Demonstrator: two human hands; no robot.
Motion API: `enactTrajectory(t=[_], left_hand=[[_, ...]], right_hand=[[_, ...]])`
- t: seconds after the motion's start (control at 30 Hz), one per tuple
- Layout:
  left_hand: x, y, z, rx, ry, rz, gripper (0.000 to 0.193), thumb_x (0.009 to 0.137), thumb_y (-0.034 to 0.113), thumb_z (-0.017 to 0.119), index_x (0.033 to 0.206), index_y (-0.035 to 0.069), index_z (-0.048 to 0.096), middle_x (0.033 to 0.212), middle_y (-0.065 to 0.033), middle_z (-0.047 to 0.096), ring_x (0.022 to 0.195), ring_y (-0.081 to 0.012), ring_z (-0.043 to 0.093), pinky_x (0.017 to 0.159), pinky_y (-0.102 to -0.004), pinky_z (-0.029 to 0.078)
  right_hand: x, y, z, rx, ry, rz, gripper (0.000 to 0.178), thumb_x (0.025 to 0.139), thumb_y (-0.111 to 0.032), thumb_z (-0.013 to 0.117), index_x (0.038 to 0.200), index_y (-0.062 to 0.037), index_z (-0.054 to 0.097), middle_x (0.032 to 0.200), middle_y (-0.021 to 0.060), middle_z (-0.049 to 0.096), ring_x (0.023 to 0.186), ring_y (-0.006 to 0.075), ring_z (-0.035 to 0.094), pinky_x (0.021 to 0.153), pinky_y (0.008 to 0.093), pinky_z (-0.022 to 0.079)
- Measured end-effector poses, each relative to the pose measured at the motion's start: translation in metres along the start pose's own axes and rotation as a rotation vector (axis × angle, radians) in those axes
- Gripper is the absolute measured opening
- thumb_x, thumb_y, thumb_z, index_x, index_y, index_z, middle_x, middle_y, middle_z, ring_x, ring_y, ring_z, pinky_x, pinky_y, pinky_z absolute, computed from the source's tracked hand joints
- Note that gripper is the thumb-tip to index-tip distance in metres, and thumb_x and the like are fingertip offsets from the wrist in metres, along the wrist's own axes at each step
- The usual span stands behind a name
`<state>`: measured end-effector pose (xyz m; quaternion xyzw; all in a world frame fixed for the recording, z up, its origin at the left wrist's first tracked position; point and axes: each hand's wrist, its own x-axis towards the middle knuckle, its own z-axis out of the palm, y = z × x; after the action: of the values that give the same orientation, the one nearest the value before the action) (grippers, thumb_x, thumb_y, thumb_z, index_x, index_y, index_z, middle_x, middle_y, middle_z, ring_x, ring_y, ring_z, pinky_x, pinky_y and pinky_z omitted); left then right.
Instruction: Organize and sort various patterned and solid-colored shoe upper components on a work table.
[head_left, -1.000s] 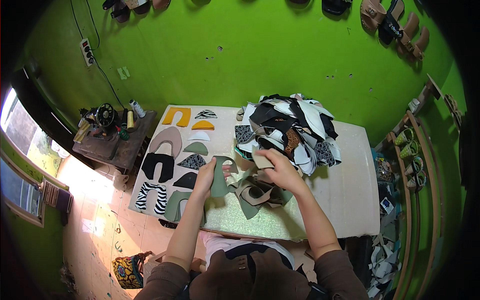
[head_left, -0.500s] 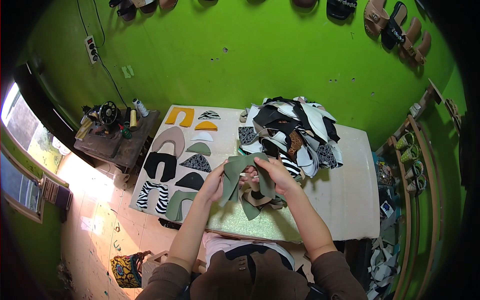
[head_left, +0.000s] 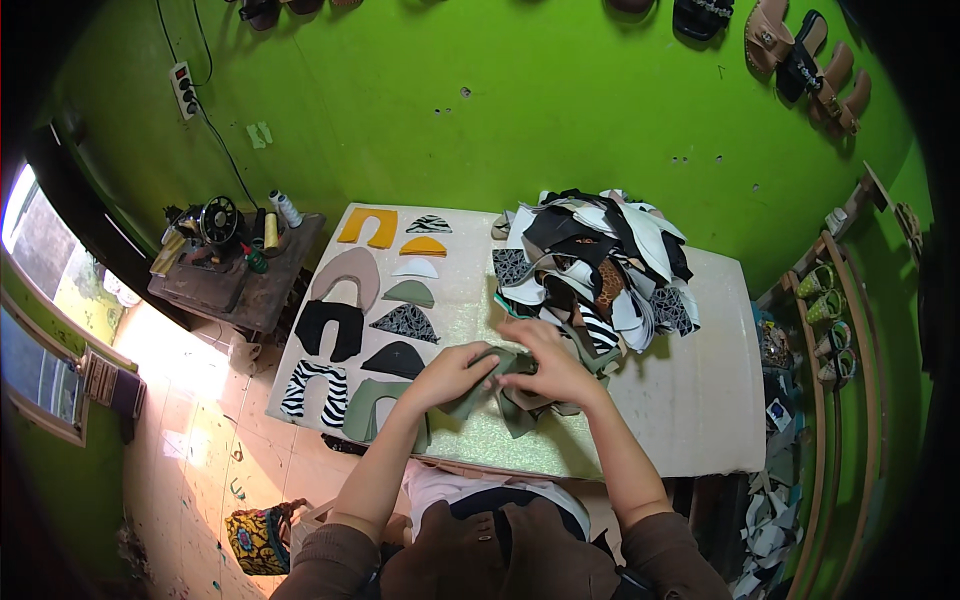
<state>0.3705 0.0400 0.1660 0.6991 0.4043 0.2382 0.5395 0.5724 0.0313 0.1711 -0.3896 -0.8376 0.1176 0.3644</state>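
My left hand (head_left: 455, 375) is closed on an olive-green cut piece (head_left: 466, 403), thumb on top. Close beside it my right hand (head_left: 548, 372) is bent, with its thumb and fingers apart; its fingers are slightly blurred. Under and around the right hand lie more olive-green scraps (head_left: 518, 420), partly covered by it. To the left, cut pieces lie in columns on the pale table: an olive-green arch (head_left: 362, 410), a zebra-striped arch (head_left: 296, 388), a black arch (head_left: 345, 340), a dark half-round (head_left: 393, 360) and a patterned half-round (head_left: 405, 322).
A large heap of mixed cut pieces (head_left: 600, 250) covers the table's far middle. An old sewing machine (head_left: 215, 225) with thread spools stands at the left. Sandals (head_left: 825, 85) hang on the green wall, and a wooden rack (head_left: 815, 400) stands at the right.
The olive-green piece held up between both hands is now lower and bunched in my left hand. My right hand has let go of it, and its fingers have spread.
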Motion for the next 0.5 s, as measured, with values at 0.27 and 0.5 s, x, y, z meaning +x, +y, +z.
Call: enactTrajectory(t=[0.27,0.5], left_hand=[[-0.023,-0.030,-0.053,-0.325,-0.014,-0.107,0.029,0.098,0.027,0.039,0.104,0.001,0.052,0.086,-0.0053,0.062,0.071,-0.0111,0.059,0.065,-0.0236,0.049],[-0.072,-0.096,-0.093,-0.658,0.105,-0.389,0.033,0.099,0.027,0.036,0.111,0.000,0.051,0.092,-0.0096,0.062,0.080,-0.0158,0.061,0.072,-0.0282,0.051]], right_hand=[[0.016,0.001,0.036,0.952,-0.562,0.612,0.025,0.082,-0.013,0.068,0.101,0.0005,0.061,0.089,0.0034,0.065,0.081,0.0083,0.059,0.074,0.0226,0.046],[0.003,-0.011,0.123,1.351,-0.357,0.953,0.027,0.084,-0.015,0.065,0.106,-0.0001,0.060,0.096,0.0080,0.066,0.085,0.0132,0.062,0.077,0.0256,0.050]])
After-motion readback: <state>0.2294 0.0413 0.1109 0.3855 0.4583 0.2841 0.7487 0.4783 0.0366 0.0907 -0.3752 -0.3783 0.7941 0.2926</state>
